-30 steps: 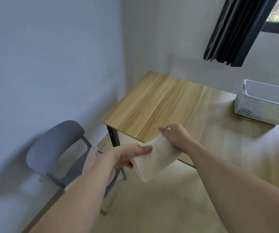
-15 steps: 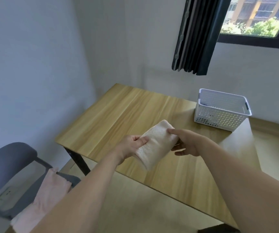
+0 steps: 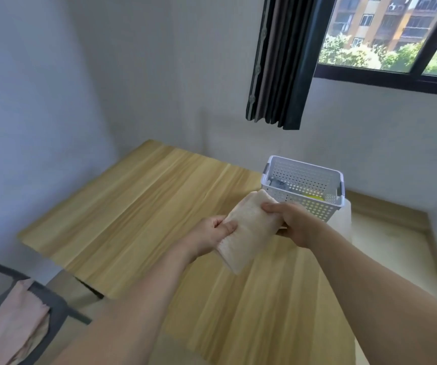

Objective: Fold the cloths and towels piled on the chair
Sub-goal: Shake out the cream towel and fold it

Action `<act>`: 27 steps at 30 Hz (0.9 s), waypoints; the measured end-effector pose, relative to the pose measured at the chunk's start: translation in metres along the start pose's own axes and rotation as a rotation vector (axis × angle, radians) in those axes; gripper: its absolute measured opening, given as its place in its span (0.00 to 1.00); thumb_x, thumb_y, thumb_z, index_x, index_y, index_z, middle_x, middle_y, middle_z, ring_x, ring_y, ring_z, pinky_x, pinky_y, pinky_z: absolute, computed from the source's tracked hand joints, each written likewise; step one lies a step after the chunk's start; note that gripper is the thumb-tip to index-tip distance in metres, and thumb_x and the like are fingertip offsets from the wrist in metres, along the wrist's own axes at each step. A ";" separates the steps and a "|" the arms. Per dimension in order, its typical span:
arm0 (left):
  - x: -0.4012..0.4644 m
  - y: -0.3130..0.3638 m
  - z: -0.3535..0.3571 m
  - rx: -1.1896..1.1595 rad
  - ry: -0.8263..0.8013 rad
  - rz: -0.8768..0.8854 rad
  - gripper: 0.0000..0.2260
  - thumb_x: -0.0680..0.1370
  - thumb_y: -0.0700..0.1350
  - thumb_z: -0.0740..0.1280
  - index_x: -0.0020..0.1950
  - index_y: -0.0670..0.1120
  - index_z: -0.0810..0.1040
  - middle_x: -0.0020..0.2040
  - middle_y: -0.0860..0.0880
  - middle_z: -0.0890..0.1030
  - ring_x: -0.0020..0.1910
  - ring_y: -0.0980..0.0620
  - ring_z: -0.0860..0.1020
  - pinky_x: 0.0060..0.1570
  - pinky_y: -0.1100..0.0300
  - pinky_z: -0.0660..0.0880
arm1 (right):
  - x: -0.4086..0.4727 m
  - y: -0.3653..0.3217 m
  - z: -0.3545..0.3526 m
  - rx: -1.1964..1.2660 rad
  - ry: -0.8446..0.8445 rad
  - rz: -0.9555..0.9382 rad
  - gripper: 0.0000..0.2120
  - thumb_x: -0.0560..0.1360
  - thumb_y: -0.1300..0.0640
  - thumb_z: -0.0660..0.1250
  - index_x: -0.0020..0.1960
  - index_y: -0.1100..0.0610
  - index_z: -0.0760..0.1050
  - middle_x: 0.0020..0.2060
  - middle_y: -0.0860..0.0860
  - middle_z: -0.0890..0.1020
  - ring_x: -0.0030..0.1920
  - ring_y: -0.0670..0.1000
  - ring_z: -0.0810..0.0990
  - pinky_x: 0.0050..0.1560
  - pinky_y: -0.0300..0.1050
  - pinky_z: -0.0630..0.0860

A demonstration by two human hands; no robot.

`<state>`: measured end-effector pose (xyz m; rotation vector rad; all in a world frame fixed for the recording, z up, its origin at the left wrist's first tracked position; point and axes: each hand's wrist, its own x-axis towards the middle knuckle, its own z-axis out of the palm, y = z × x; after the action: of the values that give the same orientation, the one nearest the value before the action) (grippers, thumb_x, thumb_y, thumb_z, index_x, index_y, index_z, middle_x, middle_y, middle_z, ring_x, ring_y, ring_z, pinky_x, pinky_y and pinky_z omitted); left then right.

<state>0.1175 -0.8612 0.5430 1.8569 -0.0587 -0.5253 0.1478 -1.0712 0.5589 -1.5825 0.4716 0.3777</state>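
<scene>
Home room, plain — wooden tabletop against white walls, dark curtain beside window facing apartment blocks, grey chair, white perforated basket.

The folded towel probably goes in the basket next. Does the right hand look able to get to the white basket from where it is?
Probably yes. The right hand grips the cream towel just in front of the white basket, whose top is open, and nothing stands between them.
</scene>
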 end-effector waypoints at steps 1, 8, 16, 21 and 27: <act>0.008 0.007 0.014 0.030 0.010 0.007 0.12 0.80 0.51 0.64 0.58 0.47 0.80 0.52 0.49 0.84 0.47 0.55 0.82 0.48 0.63 0.77 | 0.008 -0.002 -0.016 -0.015 -0.005 -0.005 0.16 0.71 0.57 0.72 0.57 0.60 0.77 0.51 0.55 0.82 0.49 0.55 0.81 0.44 0.47 0.78; 0.060 0.049 0.096 0.265 0.182 -0.047 0.23 0.81 0.51 0.60 0.74 0.47 0.63 0.66 0.51 0.74 0.61 0.51 0.75 0.57 0.57 0.71 | 0.060 -0.027 -0.101 -0.176 -0.145 -0.121 0.01 0.75 0.62 0.67 0.46 0.60 0.77 0.41 0.54 0.81 0.41 0.52 0.79 0.46 0.47 0.77; 0.138 0.116 0.121 0.337 0.373 0.028 0.22 0.80 0.53 0.59 0.73 0.48 0.63 0.64 0.48 0.75 0.57 0.48 0.76 0.48 0.55 0.72 | 0.121 -0.108 -0.152 -0.450 -0.111 -0.378 0.15 0.76 0.58 0.63 0.58 0.67 0.73 0.44 0.54 0.75 0.45 0.51 0.73 0.48 0.47 0.72; 0.236 0.138 0.144 0.264 0.441 -0.009 0.11 0.78 0.51 0.60 0.59 0.49 0.69 0.50 0.51 0.78 0.46 0.49 0.77 0.41 0.55 0.72 | 0.204 -0.148 -0.186 -0.646 -0.061 -0.506 0.10 0.77 0.57 0.60 0.54 0.60 0.75 0.48 0.55 0.78 0.47 0.52 0.75 0.50 0.48 0.74; 0.366 0.128 0.185 0.287 0.324 -0.212 0.07 0.76 0.49 0.63 0.50 0.47 0.72 0.43 0.50 0.76 0.42 0.51 0.76 0.38 0.56 0.70 | 0.326 -0.139 -0.248 -1.181 -0.053 -0.540 0.09 0.78 0.58 0.56 0.48 0.63 0.72 0.43 0.56 0.74 0.42 0.54 0.70 0.35 0.44 0.65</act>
<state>0.4031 -1.1785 0.4934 2.2229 0.2965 -0.3674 0.4877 -1.3361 0.5285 -2.7257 -0.3319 0.2767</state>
